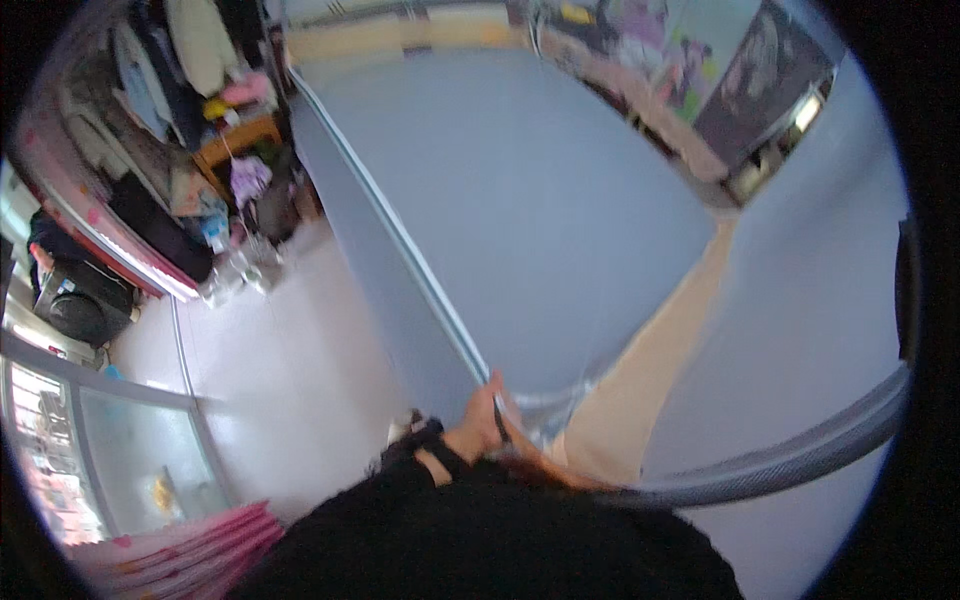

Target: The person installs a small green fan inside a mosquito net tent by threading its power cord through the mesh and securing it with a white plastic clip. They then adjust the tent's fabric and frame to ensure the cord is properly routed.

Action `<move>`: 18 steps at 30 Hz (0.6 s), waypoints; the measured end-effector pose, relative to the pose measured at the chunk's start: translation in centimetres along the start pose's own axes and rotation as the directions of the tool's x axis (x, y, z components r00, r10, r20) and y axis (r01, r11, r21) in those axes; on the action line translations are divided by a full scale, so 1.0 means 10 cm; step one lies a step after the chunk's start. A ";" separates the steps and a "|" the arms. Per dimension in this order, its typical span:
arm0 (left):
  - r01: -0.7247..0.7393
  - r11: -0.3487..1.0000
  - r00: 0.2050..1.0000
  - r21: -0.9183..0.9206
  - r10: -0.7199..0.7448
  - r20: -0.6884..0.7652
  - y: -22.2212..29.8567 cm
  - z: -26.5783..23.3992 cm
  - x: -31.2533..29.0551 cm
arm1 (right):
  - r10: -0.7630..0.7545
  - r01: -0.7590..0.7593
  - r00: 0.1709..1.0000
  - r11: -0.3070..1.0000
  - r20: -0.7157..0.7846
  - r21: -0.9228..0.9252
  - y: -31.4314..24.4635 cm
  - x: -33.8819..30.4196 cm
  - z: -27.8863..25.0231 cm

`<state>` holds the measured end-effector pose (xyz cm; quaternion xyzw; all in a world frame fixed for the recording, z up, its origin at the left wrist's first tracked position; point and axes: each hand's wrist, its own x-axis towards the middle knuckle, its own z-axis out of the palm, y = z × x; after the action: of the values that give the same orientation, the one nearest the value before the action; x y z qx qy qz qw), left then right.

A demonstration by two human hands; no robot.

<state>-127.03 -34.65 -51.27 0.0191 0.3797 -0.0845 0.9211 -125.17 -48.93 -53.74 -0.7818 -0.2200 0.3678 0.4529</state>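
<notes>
Below the middle of the view, my left hand (481, 417), with a dark band at the wrist, is closed at the near end of a long silvery tube (400, 235). The tube runs away to the far left along the edge of a large grey-blue bed-like surface (510, 190). Crumpled clear material (550, 408) lies just right of the hand. What seems to be my right hand (545, 466) shows as a blurred, skin-toned shape close beside the left one; its fingers cannot be made out. A tan strip (640, 370) borders the surface's near right side.
Clothes (150, 80) hang at the far left above a wooden stand (240, 140) and bags. Pale shoes (245, 270) sit on the floor. Left are a glass door (150, 450) and pink curtain (190, 545). A dark textured band (780, 470) curves across the lower right.
</notes>
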 end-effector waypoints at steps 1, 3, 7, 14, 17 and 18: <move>-0.031 0.999 0.999 0.039 0.032 -0.041 -0.01 -0.02 0.00 | 0.007 -0.007 1.000 1.000 -0.002 -0.004 0.04 -0.03 0.00; -0.029 0.998 0.999 0.052 0.030 -0.019 0.00 -0.01 0.00 | -0.003 0.003 1.000 0.999 0.004 -0.042 0.09 -0.06 0.01; -0.010 0.999 0.999 0.042 0.011 -0.032 -0.01 0.03 -0.09 | 0.037 -0.035 0.999 0.997 0.024 -0.066 0.17 -0.26 0.04; -0.090 0.980 0.983 0.175 0.115 -0.142 -0.06 0.14 -0.18 | 0.085 -0.081 0.996 0.992 0.033 -0.092 0.22 -0.58 0.11; -0.131 0.976 0.971 0.173 0.161 -0.176 -0.05 0.17 -0.19 | 0.078 -0.072 0.996 0.992 0.051 -0.104 0.28 -0.60 0.10; -0.148 0.976 0.966 0.162 0.178 -0.189 -0.04 0.18 -0.20 | 0.077 -0.071 0.995 0.992 0.057 -0.103 0.29 -0.61 0.09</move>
<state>-127.24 -35.00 -48.58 0.1263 0.4613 -0.0335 0.8776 -129.68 -54.02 -54.29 -0.7997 -0.2228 0.3962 0.3922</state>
